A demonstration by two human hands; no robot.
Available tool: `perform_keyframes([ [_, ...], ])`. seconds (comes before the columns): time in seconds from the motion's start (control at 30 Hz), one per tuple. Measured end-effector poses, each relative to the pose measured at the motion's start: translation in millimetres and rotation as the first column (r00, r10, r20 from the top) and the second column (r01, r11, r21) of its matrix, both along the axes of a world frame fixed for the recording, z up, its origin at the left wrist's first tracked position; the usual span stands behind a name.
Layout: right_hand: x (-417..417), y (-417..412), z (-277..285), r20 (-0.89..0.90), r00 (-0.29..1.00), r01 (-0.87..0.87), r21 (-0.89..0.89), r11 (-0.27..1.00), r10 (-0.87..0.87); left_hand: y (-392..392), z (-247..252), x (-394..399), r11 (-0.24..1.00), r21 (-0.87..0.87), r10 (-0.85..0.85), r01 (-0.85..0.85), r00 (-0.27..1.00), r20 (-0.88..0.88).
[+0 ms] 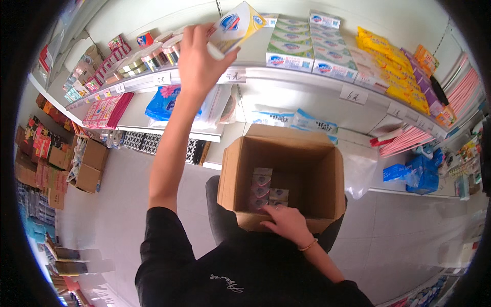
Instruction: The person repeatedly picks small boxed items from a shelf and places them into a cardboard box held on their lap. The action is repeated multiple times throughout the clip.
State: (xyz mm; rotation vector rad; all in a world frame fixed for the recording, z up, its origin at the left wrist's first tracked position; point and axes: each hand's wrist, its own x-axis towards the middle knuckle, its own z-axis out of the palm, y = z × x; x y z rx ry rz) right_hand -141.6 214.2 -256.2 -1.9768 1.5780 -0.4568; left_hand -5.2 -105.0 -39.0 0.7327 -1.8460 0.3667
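Note:
A white and yellow soap box (pixel 239 27) is held between the fingers of my left hand (pixel 201 53), above the front edge of the upper shelf. Beside it on the shelf, to the right, stand rows of green and white soap boxes (pixel 290 42). An open cardboard box (pixel 234 172) rests at my lap, with several small pink and white soap boxes (pixel 262 188) inside. My right hand (pixel 285 222) reaches over the near rim of the carton, fingers spread close to the small boxes; whether it touches one is unclear.
Round containers (pixel 153 55) stand left on the shelf; yellow packets (pixel 399 69) lie at its right. The shelf's front edge (pixel 268 73) carries price cards. Below are a blue package (pixel 163 103) and a blue bag (pixel 422 174). Another open carton (pixel 90 165) sits on the left floor.

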Motion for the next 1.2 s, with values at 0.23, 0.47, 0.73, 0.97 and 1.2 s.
perform_keyframes([
  [0.23, -12.6, 1.7, -14.0, 0.885, 0.358, 0.262, 0.21, 0.942, -0.297, 166.1, -109.7, 45.0, 0.798, 0.53, -0.383, 0.289, 0.921, 0.075],
  [0.47, -53.2, 6.9, -0.1, 0.784, 0.476, 0.285, 0.29, 0.913, -0.398, 232.2, -201.8, 39.8, 0.569, 0.736, -0.576, 0.366, 0.816, 0.04],
  [0.73, -87.5, -32.4, 16.5, 0.45, 0.779, 0.32, 0.314, 0.894, -0.437, 246.6, -224.9, 34.3, 0.559, 0.791, -0.517, 0.249, 0.851, 0.097],
  [0.97, -86.6, -115.5, -15.7, -0.479, 0.878, 0.108, 0.251, 0.962, 0.026, 245.8, -231.1, 32.9, 0.655, 0.739, -0.59, 0.159, 0.719, 0.368],
  [1.2, -93.1, -187.4, -148.6, -0.347, 0.901, -0.04, 0.531, 0.846, 0.261, 250.9, -237.2, 32.1, 0.676, 0.726, -0.577, 0.129, 0.704, 0.413],
])
